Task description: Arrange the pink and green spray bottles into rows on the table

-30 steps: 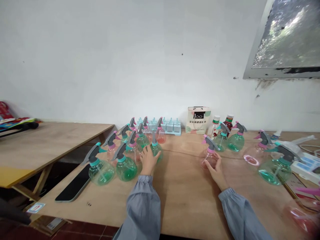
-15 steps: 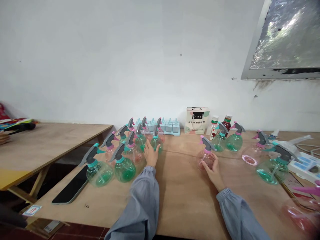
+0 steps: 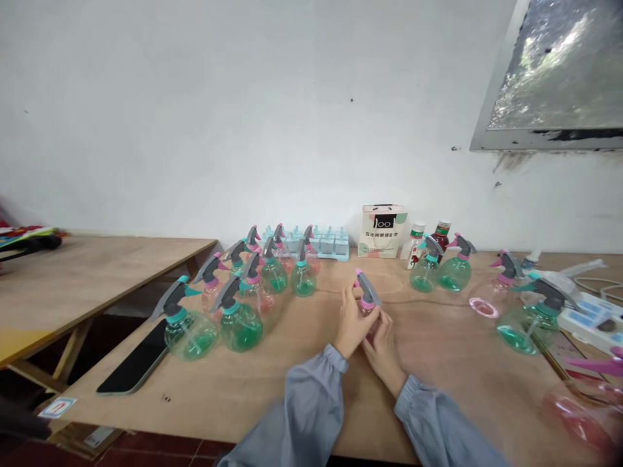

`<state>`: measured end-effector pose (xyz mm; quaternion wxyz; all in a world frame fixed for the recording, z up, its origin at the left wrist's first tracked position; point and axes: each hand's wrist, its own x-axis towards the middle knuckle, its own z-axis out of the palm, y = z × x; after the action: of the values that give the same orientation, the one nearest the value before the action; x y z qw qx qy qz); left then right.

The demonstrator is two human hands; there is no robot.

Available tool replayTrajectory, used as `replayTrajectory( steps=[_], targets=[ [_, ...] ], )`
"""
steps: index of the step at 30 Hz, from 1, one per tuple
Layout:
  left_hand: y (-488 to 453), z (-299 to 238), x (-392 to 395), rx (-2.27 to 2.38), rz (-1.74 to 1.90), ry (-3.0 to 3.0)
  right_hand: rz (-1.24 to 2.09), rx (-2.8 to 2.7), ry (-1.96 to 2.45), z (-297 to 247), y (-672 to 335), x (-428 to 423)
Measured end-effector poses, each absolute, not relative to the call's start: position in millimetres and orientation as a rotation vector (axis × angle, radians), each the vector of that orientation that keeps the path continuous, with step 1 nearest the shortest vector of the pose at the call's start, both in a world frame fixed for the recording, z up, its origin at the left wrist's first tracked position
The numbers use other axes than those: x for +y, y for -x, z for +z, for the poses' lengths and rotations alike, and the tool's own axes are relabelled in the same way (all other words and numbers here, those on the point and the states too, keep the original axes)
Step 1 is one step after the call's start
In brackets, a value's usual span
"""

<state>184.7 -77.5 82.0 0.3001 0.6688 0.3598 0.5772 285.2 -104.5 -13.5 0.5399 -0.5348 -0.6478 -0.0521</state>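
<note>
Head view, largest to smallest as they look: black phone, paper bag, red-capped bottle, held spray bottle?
1. black phone, nearest the camera, which flatters it.
2. paper bag.
3. red-capped bottle.
spray bottle: unranked, left hand and right hand cover its body.

sprayer cluster [image 3: 241,323] left, lone sprayer [image 3: 366,295] centre, bag [image 3: 384,226] behind

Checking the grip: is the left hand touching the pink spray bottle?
Touching. The head view shows the left hand closed against the pink spray bottle, below its grey trigger.

Bright, even daylight, soft shadows. Glare in window [image 3: 559,71], far right. Stretch at edges; blur on right hand [image 3: 384,347], near-right pink spray bottle [image 3: 581,415].
</note>
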Motion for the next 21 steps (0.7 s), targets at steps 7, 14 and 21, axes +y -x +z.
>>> replayTrajectory(
  steps=[7, 14, 21],
  targets=[
    [-147.2, 90.1, -64.5, 0.950, 1.486, -1.530, -0.308, -0.984, 1.360, 20.3, -379.7, -50.7],
    [-138.5, 106.2, -66.0, 0.936, 1.486, -1.352, -0.253, -0.732, 1.601, 32.1, -450.6, 9.0],
    [-122.7, 124.8, -76.1, 0.528, 1.042, -1.107, -0.196, -0.784, 1.656, 25.9, -453.3, 8.4]
  ],
)
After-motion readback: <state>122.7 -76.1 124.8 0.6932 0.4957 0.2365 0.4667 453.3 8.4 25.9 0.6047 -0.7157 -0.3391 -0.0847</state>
